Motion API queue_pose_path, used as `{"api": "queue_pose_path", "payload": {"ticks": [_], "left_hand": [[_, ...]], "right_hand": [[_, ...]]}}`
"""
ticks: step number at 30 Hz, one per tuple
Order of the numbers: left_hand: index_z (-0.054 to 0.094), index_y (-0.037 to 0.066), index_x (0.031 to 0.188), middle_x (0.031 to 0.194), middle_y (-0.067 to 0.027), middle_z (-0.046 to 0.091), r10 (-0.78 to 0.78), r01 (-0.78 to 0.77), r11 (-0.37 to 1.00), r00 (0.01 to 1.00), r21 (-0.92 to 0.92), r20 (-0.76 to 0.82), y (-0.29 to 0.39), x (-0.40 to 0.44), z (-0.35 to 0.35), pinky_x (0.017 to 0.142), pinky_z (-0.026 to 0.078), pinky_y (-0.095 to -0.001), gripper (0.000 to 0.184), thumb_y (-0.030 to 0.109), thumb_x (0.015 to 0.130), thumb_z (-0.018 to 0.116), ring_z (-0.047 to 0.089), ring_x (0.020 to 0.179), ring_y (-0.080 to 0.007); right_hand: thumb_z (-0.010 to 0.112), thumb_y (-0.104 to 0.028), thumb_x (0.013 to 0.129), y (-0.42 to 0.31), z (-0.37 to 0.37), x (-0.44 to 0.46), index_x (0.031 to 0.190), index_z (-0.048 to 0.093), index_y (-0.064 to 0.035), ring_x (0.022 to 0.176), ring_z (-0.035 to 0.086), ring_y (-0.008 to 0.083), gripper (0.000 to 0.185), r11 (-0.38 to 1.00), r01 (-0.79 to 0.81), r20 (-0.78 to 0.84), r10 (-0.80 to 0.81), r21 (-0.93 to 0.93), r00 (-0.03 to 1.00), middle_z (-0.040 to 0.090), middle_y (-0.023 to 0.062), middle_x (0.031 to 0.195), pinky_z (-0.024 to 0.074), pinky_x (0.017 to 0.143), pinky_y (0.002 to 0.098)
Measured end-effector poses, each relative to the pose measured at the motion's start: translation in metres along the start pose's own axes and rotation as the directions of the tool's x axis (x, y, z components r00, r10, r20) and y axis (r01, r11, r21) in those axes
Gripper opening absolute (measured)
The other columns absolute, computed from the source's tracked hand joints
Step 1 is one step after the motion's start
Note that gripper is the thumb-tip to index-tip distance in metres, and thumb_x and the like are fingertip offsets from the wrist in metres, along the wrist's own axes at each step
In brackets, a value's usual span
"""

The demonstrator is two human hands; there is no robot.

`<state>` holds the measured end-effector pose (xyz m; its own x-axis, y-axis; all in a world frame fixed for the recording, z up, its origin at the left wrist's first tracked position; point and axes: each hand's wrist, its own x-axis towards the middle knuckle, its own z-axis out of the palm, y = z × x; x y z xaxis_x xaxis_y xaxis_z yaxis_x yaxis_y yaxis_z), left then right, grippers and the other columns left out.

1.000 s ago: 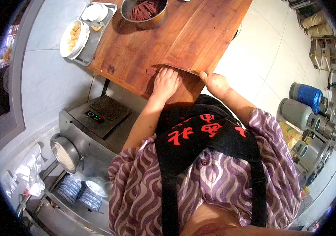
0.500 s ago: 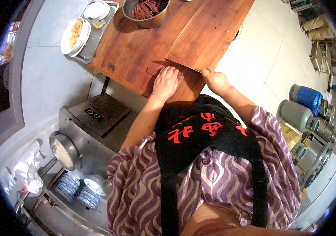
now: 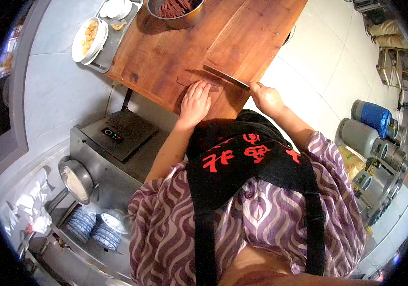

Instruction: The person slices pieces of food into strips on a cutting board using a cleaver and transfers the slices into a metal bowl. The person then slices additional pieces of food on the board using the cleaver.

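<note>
My right hand (image 3: 267,98) is wrapped round the handle of a knife (image 3: 226,76), whose blade reaches left over the wooden table (image 3: 156,62). My left hand (image 3: 196,101) lies palm down near the table's front edge, fingers extended and fairly close together. Its fingertips touch a flat dark red-brown piece (image 3: 212,84); part of that piece is hidden under them. Another thin piece (image 3: 183,81) lies just left of the fingertips. At the far side of the table is a metal bowl (image 3: 184,21) holding dark red strips (image 3: 174,7).
A metal tray (image 3: 104,61) with white plates and yellow food (image 3: 89,37) sits at the table's left. Below stand a steel cabinet (image 3: 92,152), a round pan (image 3: 76,181) and stacked blue-white bowls (image 3: 81,221). Gas cylinders (image 3: 359,131) are on the right.
The knife has lifted slightly and moved away from my left hand, its blade now more visible. My left hand has drawn back a little toward me and left, uncovering more of the red-brown piece.
</note>
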<state>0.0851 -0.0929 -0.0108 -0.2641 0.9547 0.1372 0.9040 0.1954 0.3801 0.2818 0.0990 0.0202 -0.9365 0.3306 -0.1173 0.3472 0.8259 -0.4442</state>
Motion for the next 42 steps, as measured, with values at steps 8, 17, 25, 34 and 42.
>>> {"api": "queue_pose_path", "payload": {"ticks": [8, 17, 25, 34, 42], "left_hand": [[0.059, 0.002, 0.112, 0.111, -0.0145, 0.057, 0.014, -0.019, 0.997, 0.998, 0.076, 0.065, 0.008, 0.01, 0.005, 0.1, 0.041, -0.0418, 0.035, 0.015, 0.08, 0.063, 0.052, 0.113, -0.0321], [0.06, 0.003, 0.109, 0.109, -0.0136, 0.057, 0.0, -0.002, 0.999, 0.998, 0.036, 0.06, 0.008, 0.011, 0.002, 0.098, 0.043, -0.0419, 0.031, 0.018, 0.081, 0.063, 0.052, 0.111, -0.0319], [0.06, 0.003, 0.107, 0.104, -0.0142, 0.056, 0.082, -0.081, 0.997, 0.994, 0.019, -0.073, 0.005, 0.009, 0.002, 0.092, 0.046, -0.0402, 0.03, 0.016, 0.08, 0.063, 0.053, 0.108, -0.0321], [0.059, 0.002, 0.114, 0.11, -0.0145, 0.057, 0.081, -0.08, 0.997, 0.995, 0.009, -0.066, 0.004, 0.0, 0.004, 0.095, 0.044, -0.0419, 0.036, 0.013, 0.08, 0.062, 0.054, 0.108, -0.0328], [0.058, 0.002, 0.118, 0.115, -0.0155, 0.056, -0.013, 0.013, 0.999, 1.0, -0.051, -0.008, -0.002, -0.04, 0.013, 0.097, 0.043, -0.041, 0.04, 0.01, 0.079, 0.062, 0.053, 0.111, -0.0323]], "right_hand": [[0.051, -0.009, 0.082, -0.018, -0.016, 0.005, 0.099, 0.05, -0.0073, 0.074, 0.066, 0.0343, 0.017, 0.988, 0.046, 0.168, -0.021, -0.146, 0.986, 0.064, 0.0167, 0.081, 0.0527, 0.06, 0.0439], [0.051, -0.01, 0.084, -0.012, -0.01, 0.007, 0.104, 0.051, -0.0071, 0.074, 0.067, 0.033, 0.021, 0.994, 0.046, 0.129, -0.034, -0.098, 0.991, 0.064, 0.0164, 0.081, 0.0535, 0.058, 0.0424], [0.047, -0.012, 0.086, -0.015, -0.004, 0.007, 0.102, 0.05, -0.0066, 0.078, 0.066, 0.0355, 0.017, 0.995, -0.016, 0.191, 0.034, -0.096, 0.981, 0.064, 0.0175, 0.085, 0.0536, 0.065, 0.0435], [0.044, -0.011, 0.088, -0.014, -0.006, 0.007, 0.1, 0.049, -0.0049, 0.08, 0.065, 0.0384, 0.015, 1.0, -0.023, 0.203, 0.026, -0.018, 0.979, 0.063, 0.0203, 0.085, 0.0523, 0.066, 0.0453], [0.054, -0.016, 0.089, 0.0, 0.003, -0.006, 0.093, 0.05, -0.0044, 0.071, 0.062, 0.039, 0.013, 0.993, -0.038, -0.033, 0.042, 0.115, 0.999, 0.061, 0.0187, 0.079, 0.0504, 0.062, 0.0466]]}}
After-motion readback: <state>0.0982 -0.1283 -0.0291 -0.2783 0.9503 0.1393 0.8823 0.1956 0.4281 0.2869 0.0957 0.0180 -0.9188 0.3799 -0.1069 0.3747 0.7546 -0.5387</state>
